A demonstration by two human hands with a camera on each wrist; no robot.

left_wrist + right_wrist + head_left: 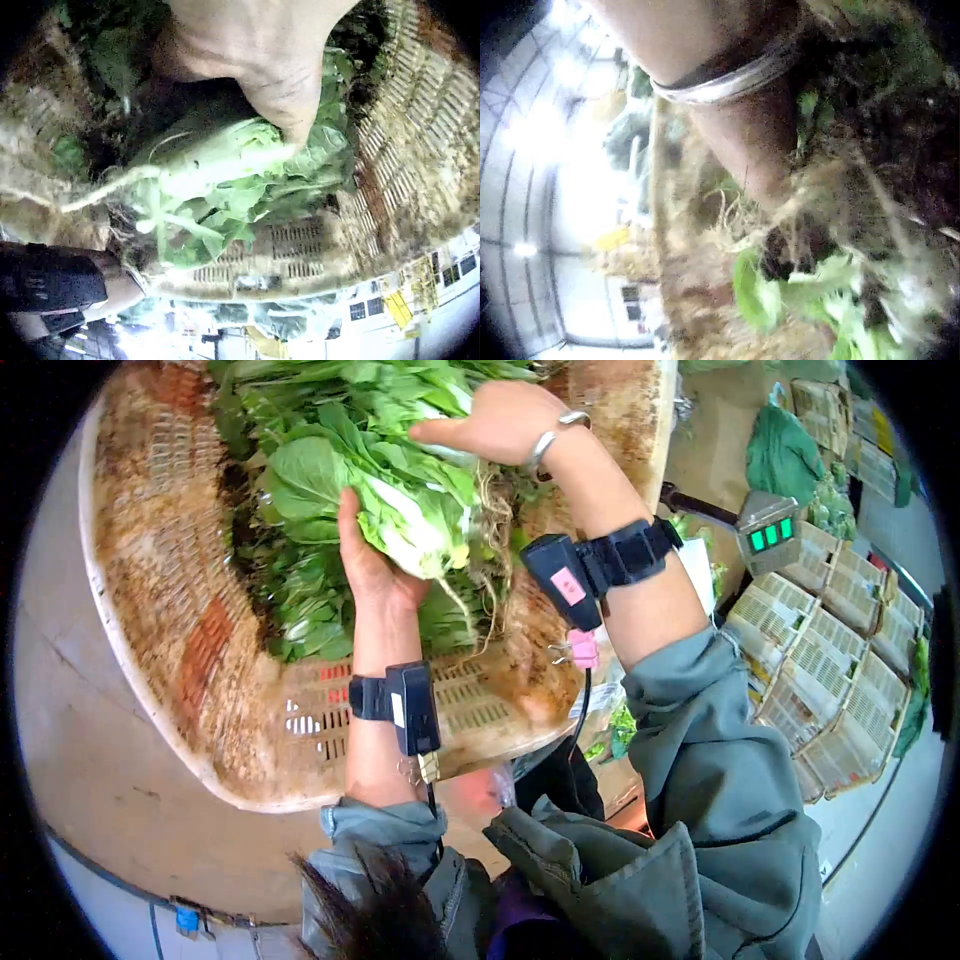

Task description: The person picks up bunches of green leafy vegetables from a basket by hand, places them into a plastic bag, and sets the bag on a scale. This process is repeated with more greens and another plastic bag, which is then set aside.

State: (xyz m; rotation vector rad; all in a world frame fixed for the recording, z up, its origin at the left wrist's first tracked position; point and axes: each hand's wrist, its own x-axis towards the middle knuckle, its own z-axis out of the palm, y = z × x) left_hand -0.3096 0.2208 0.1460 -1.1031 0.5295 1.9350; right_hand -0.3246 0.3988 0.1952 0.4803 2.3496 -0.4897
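Observation:
My left hand (378, 565) holds a bok choy (400, 520) with broad green leaves, pale stems and a thin root dangling toward me. Its thumb lies along the leaves, and the other fingers are hidden beneath the plant. In the left wrist view, the thumb presses on the pale stems of this bok choy (217, 165). Farther up, my right hand (505, 422), with a silver bangle at the wrist, reaches over the heap of greens (310, 390). Its thumb points left across the leaves; the other fingers are mostly out of sight. Stringy roots (492, 530) hang below it.
A large, dirt-stained plastic basket (165, 610) with slotted walls surrounds the greens. At the right stand several pale slatted crates (810, 650), a scale display (770, 535) with green lights, and a green sack (785, 450). The basket's near rim curves beneath my forearms.

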